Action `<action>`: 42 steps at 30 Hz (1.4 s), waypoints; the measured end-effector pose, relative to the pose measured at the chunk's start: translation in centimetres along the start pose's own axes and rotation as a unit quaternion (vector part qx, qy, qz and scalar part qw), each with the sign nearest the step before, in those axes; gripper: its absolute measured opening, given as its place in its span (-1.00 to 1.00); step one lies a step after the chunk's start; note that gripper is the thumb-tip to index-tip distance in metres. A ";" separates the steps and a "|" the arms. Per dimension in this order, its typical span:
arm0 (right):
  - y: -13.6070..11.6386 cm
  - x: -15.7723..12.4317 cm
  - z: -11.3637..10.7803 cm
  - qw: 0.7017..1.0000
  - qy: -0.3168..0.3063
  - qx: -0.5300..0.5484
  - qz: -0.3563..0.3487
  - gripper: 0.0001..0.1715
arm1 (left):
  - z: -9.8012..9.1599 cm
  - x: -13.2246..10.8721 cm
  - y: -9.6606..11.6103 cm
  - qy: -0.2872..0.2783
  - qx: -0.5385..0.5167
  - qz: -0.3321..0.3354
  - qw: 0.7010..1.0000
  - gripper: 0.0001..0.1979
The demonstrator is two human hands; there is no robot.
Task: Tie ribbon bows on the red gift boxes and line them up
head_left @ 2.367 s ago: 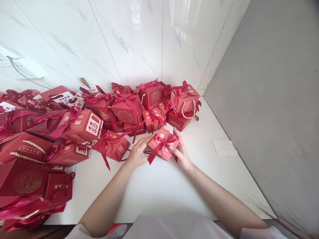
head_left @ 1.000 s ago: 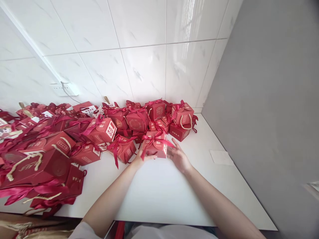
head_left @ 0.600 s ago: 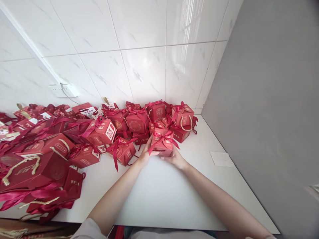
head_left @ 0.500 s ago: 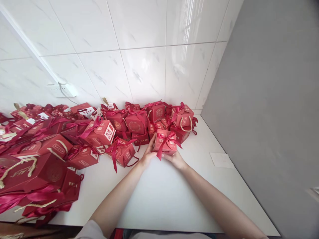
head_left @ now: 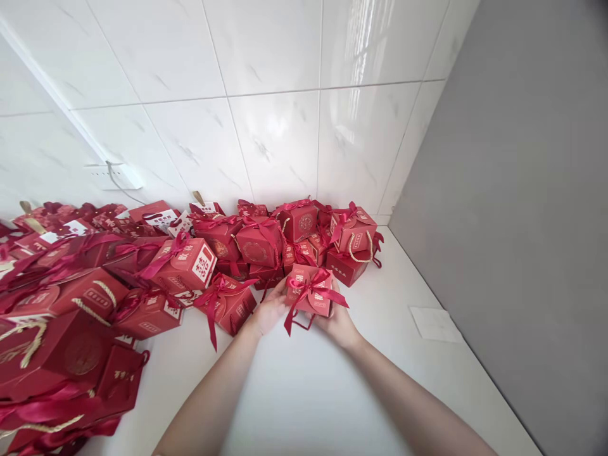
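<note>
A small red gift box (head_left: 311, 292) with a dark red ribbon bow on top is held between my two hands, a little in front of the pile. My left hand (head_left: 272, 310) lies against its left side, the fingers partly hidden. On the right, my right hand (head_left: 340, 324) grips the box from the side and below, its fingers mostly behind it. A dark red cord loop hangs from the box's front. Close to my left hand, another ribboned gift box (head_left: 230, 305) rests tilted on the white table (head_left: 308, 386).
Many red boxes with ribbons and rope handles are stacked along the tiled wall (head_left: 275, 50), the larger ones (head_left: 61, 345) at left. Behind my hands stands a box with a cream rope handle (head_left: 354, 229). A white paper (head_left: 434, 323) lies near the grey panel (head_left: 513, 209).
Both hands have drawn the gift box slightly toward me, and its front cord loop now shows below it. The view has shifted a little.
</note>
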State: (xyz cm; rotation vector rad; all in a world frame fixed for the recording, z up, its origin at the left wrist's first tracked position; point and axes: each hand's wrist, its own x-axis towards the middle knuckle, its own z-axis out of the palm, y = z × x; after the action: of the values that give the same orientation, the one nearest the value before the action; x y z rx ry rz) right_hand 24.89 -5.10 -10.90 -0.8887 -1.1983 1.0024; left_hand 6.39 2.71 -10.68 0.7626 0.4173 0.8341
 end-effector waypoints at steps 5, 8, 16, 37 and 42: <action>0.1 -0.1 -0.3 1.000 0.001 -0.019 0.015 0.24 | 0.1 -0.1 0.4 -0.034 -0.008 -0.020 0.999 -0.38; 0.4 -0.5 -0.4 0.999 -0.006 -0.016 0.047 0.32 | 0.2 -0.1 0.7 -0.025 -0.028 -0.030 0.999 -0.33; 1.6 -0.9 -1.2 0.995 -0.054 -0.010 0.087 0.16 | -0.9 0.1 0.6 0.012 -0.018 -0.010 1.000 -0.59; 0.9 0.2 -2.8 0.989 -0.132 0.051 0.045 -0.35 | -0.5 0.5 0.1 -0.051 0.031 -0.071 0.996 -0.57; 0.6 0.3 -2.9 0.987 -0.139 0.062 0.043 -0.35 | -0.6 0.5 -0.1 -0.048 0.013 -0.067 0.997 -0.57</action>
State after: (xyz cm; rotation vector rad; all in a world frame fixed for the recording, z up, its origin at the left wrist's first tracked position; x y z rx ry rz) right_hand 27.70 -4.66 -11.80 -0.7243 -1.3214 1.2883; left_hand 6.35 3.35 -11.20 0.7875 0.3899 0.6658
